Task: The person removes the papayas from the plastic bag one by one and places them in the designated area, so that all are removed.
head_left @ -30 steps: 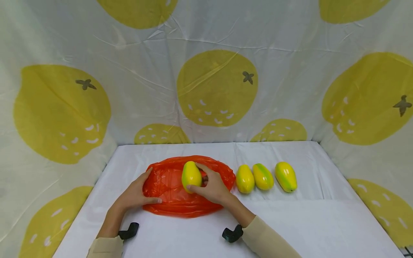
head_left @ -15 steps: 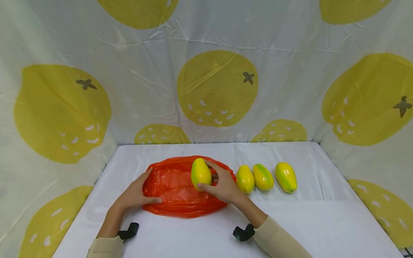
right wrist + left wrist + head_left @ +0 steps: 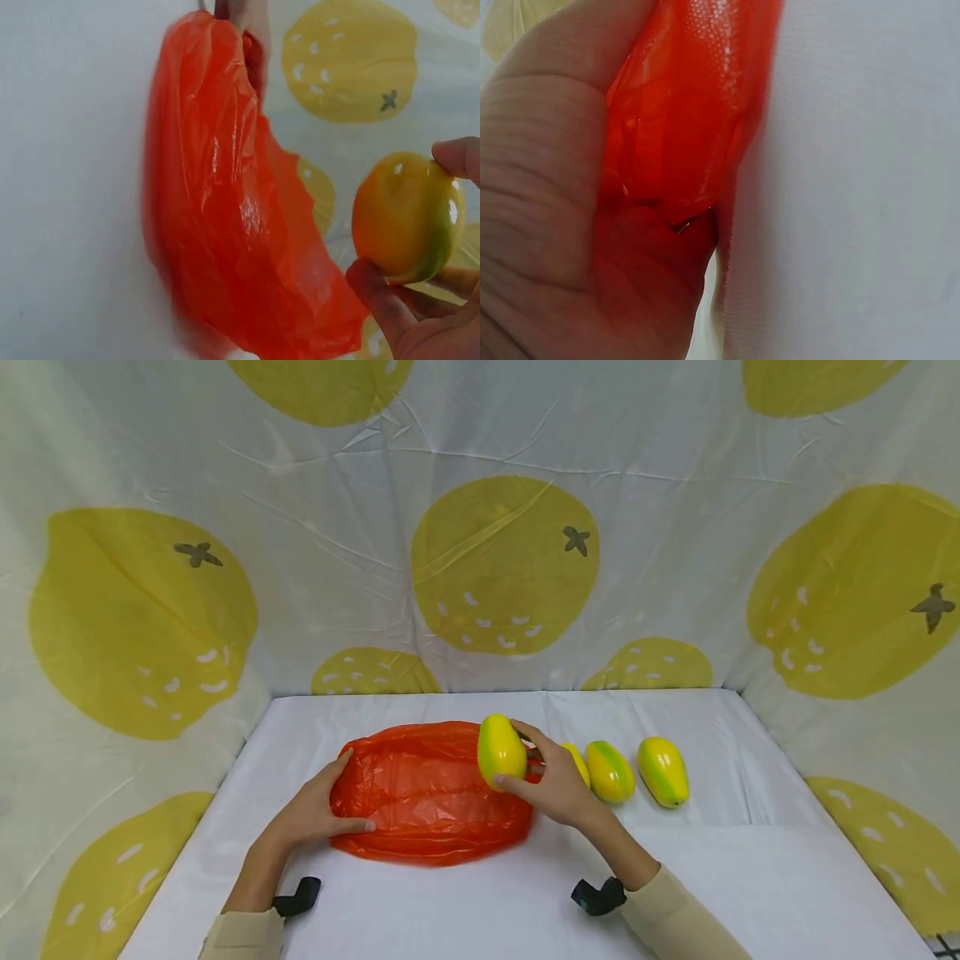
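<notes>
A red plastic bag (image 3: 431, 797) lies spread on the white cloth with its mouth wide. My left hand (image 3: 309, 806) holds its left end, the thumb along the near side and the fingers at the far side. Red film covers part of the palm (image 3: 649, 277) in the left wrist view. My right hand (image 3: 557, 781) grips a glossy yellow-green papaya (image 3: 500, 750) between thumb and fingertips, over the bag's right end. In the right wrist view, this papaya (image 3: 405, 217) is held up beside the bag (image 3: 214, 187), apart from it.
Right of the bag, one papaya (image 3: 578, 763) is partly hidden behind my right hand. Two more, a striped papaya (image 3: 611, 772) and a farther papaya (image 3: 664, 772), lie beyond it. Lemon-printed cloth walls (image 3: 675, 577) enclose the back and sides of the white table (image 3: 420, 910).
My right hand has carried the papaya rightward, from over the bag's middle to its right end, and now overlaps the nearest loose papaya. The left hand stays on the bag.
</notes>
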`<state>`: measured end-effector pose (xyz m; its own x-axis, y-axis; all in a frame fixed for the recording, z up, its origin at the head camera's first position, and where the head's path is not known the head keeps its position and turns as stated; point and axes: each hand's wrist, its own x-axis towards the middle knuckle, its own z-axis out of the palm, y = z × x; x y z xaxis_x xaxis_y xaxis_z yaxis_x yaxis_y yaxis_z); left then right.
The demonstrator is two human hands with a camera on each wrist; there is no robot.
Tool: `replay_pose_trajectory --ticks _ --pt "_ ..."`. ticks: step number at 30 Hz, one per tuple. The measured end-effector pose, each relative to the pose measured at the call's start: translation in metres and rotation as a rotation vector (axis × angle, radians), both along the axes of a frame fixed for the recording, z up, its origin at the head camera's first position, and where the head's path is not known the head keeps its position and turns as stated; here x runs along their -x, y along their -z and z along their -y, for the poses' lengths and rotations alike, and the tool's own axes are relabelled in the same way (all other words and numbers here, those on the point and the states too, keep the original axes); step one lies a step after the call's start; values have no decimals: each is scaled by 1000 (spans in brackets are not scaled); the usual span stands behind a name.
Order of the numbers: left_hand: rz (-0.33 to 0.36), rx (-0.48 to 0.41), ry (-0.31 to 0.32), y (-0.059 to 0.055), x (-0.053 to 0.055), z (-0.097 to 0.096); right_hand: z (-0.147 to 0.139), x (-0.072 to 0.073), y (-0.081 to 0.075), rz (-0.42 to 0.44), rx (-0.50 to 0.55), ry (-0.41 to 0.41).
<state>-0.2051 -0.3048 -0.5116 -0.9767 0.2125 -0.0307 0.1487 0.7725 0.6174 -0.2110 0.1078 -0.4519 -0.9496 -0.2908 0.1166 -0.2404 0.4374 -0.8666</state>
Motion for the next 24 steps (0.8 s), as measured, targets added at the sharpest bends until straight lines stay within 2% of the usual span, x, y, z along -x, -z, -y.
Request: replay_pose_trajectory --ticks 4,11,24 --pt "1 7 2 0 0 1 -14 1 -4 -24 -30 35" --pt "1 5 2 0 0 0 -35 2 -9 -16 -41 56" --pt "-44 19 26 -1 -2 -1 -66 5 -11 -39 -55 101"
